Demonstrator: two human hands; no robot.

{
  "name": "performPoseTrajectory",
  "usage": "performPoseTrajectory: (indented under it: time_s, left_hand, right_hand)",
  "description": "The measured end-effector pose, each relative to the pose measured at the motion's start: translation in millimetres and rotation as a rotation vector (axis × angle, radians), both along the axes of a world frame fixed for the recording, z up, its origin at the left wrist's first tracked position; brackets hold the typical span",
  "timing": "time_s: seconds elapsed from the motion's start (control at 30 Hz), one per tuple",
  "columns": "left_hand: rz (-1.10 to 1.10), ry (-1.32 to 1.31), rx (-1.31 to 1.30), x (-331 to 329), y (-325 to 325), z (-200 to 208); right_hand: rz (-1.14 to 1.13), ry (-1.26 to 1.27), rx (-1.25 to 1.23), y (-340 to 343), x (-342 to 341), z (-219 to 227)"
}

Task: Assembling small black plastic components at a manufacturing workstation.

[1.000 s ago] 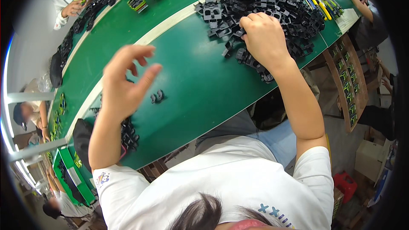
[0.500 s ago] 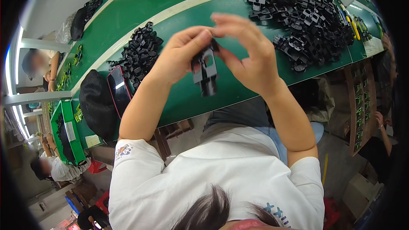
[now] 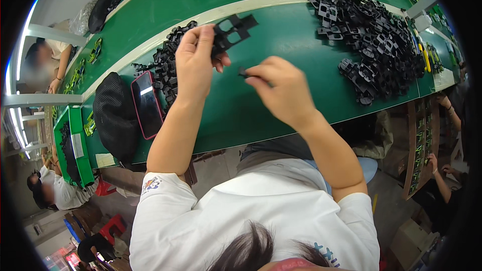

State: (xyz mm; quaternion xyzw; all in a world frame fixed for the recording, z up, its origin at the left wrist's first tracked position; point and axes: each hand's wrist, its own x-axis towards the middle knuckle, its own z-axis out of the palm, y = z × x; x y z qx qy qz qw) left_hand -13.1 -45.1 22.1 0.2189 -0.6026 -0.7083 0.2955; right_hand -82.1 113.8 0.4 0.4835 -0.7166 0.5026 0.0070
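My left hand (image 3: 197,52) grips a black plastic bracket (image 3: 234,31) with square openings, raised above the green table (image 3: 261,110). Just right of it, my right hand (image 3: 281,84) pinches a small black piece (image 3: 243,73) between thumb and fingers; its exact kind is too small to make out. The bracket and the small piece are apart. Behind and left of my left hand lies a heap of small black plastic parts (image 3: 163,65). A larger pile of black brackets (image 3: 376,40) spreads over the table at the right.
A phone with a red edge (image 3: 146,105) and a black mesh bag (image 3: 114,115) lie by my left forearm. Further left stands a green bin (image 3: 86,145). Yellow-handled tools (image 3: 425,56) lie beyond the right pile. Other people sit at the left and right edges.
My hands were together at the bracket and have drawn apart. The left hand has turned the bracket up and outward; the right holds a small black piece away from it.
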Motion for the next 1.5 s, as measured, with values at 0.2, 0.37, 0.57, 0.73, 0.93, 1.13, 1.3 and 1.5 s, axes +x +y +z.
performPoseTrajectory:
  time_s: [0.2,0.37,0.57,0.73,0.93,1.13,1.3,1.5]
  left_hand:
    - [-0.132,-0.100,-0.126,0.9,37.4,-6.7]
    - [-0.194,-0.114,-0.219,0.8,50.4,-14.8]
    - [-0.320,-0.149,-0.146,4.3,51.5,-11.1]
    - [-0.309,-0.099,-0.156,4.8,53.4,-14.1]
    - [-0.346,-0.127,-0.101,5.2,59.4,-11.0]
    - [-0.368,-0.155,-0.104,9.0,62.7,-9.7]
    - [-0.333,-0.184,-0.132,7.9,64.5,-10.4]
    - [-0.344,-0.171,-0.152,9.8,67.4,-13.5]
  right_hand:
    - [-0.053,-0.897,-0.184,33.6,-25.3,30.4]
    - [-0.081,-0.837,-0.081,35.4,-18.3,28.1]
    - [-0.143,-0.672,-0.047,38.4,-16.4,31.8]
    - [-0.246,-0.297,0.076,38.4,-17.9,28.9]
    - [-0.147,-0.687,-0.058,41.1,-29.2,22.2]
    - [-0.059,-0.864,-0.038,42.7,-26.2,23.3]
    - [-0.052,-0.865,-0.057,42.7,-29.1,15.9]
    - [-0.082,-0.857,-0.001,46.7,-26.8,17.8]
